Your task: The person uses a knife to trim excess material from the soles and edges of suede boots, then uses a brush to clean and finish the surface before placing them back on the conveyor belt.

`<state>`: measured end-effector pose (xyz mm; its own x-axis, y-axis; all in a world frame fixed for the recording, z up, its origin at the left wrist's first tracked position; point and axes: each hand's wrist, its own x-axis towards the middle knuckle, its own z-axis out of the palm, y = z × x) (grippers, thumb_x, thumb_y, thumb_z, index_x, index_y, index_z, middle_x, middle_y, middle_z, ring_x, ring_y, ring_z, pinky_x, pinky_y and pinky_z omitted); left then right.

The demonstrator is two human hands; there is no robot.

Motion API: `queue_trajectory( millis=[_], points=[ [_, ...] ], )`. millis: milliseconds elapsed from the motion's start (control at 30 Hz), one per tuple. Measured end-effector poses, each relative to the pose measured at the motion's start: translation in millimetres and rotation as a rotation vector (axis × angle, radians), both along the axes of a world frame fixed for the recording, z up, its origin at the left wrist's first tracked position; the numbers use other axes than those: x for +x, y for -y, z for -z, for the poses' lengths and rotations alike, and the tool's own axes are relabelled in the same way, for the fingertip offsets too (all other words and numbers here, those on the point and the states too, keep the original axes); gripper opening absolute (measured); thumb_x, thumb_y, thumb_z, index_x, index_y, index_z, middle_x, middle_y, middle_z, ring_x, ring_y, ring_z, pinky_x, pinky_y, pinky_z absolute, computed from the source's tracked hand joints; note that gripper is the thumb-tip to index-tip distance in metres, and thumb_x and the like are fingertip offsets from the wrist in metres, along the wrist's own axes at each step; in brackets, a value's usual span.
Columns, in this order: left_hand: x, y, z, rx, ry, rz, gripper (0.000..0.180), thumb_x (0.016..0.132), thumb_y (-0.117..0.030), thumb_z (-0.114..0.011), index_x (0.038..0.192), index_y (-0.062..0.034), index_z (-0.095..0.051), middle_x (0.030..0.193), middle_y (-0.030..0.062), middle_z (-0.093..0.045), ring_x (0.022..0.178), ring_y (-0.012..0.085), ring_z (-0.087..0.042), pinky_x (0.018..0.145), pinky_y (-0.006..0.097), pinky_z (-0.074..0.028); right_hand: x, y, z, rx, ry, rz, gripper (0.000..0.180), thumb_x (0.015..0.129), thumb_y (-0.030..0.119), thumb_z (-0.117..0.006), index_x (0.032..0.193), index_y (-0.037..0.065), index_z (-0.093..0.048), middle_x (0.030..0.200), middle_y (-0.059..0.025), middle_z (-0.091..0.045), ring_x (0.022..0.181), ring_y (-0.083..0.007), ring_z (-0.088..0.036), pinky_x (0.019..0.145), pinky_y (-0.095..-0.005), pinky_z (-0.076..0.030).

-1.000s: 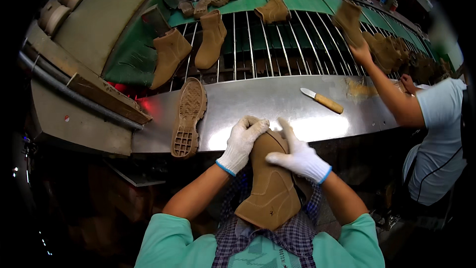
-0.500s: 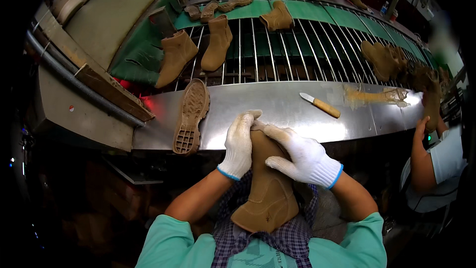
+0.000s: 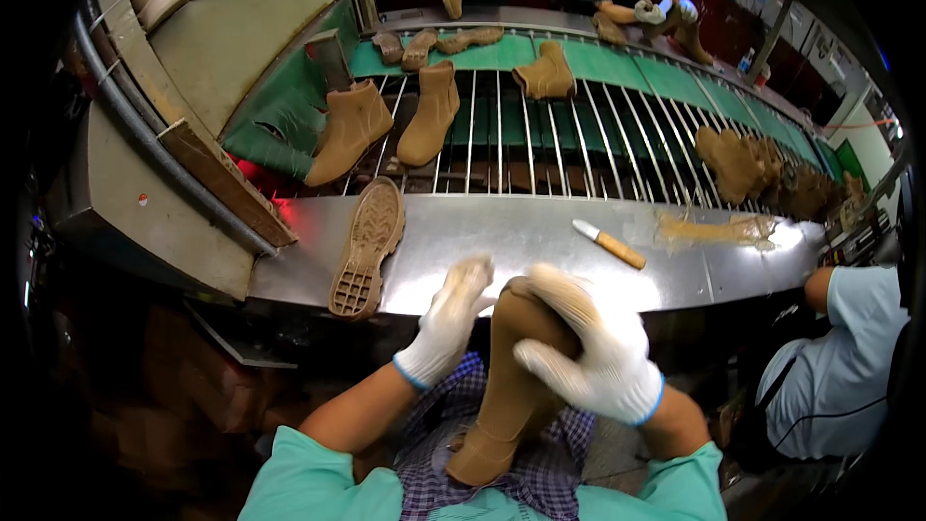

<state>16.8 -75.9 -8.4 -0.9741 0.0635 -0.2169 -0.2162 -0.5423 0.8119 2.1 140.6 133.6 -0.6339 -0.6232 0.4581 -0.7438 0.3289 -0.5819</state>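
Note:
A brown ankle boot [image 3: 509, 396] stands tilted against my lap and apron. My right hand [image 3: 593, 342], in a white knitted glove, grips its upper end, fingers over the top and thumb across the front. Left of the boot, my gloved left hand [image 3: 449, 323] is off it, fingers stretched out, slightly blurred and holding nothing. Beyond my left hand a tan sole [image 3: 368, 246] lies tread up at the metal ledge's edge. A wooden-handled knife [image 3: 611, 244] rests on the ledge beyond my right hand.
The metal ledge [image 3: 463, 227] borders a rack of metal bars [image 3: 497, 135]. Two boots [image 3: 429, 121] stand on its left, another boot [image 3: 547, 72] farther back, several more [image 3: 738, 164] at right. Gloved co-workers work across; a person in light blue [image 3: 834, 367] is at right.
My left hand has come off the boot and moved left. My right hand still holds the boot, which has turned and dropped slightly nearer to me. The view has tilted up.

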Motion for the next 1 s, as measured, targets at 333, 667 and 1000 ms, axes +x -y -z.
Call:
queue_trajectory(
  millis=[333, 667, 1000],
  points=[
    [-1, 109, -122, -0.562, -0.335, 0.266, 0.086, 0.094, -0.042, -0.082, 0.158, 0.0007, -0.046, 0.145, 0.0178, -0.067, 0.133, 0.0326, -0.066, 0.114, 0.047, -0.052, -89, -32, 16, -0.769, 0.661, -0.274, 0.117, 0.082, 0.074, -0.081, 0.165, 0.003, -0.039, 0.149, -0.0222, -0.060, 0.137, -0.0364, -0.060, 0.118, -0.0557, -0.048],
    [-24, 25, -214, -1.861, -0.489, 0.594, 0.098, 0.078, -0.058, -0.088, 0.153, -0.0077, -0.051, 0.116, 0.0219, -0.076, 0.101, 0.0392, -0.077, 0.088, 0.048, -0.062, -79, 2, 43, -0.741, 0.475, -0.251, 0.088, 0.072, 0.061, -0.094, 0.125, 0.000, -0.062, 0.132, -0.0231, -0.065, 0.128, -0.0382, -0.064, 0.112, -0.0551, -0.051],
    [-19, 13, -206, -1.956, -0.513, 0.671, 0.106, 0.081, -0.066, -0.083, 0.157, -0.0013, -0.046, 0.116, 0.0212, -0.076, 0.101, 0.0409, -0.076, 0.087, 0.048, -0.062, -111, 27, 138, -1.969, 0.940, -0.681, 0.054, 0.091, 0.056, -0.077, 0.123, 0.014, -0.067, 0.118, -0.0078, -0.066, 0.115, -0.0275, -0.063, 0.110, -0.0495, -0.050]
  ],
)
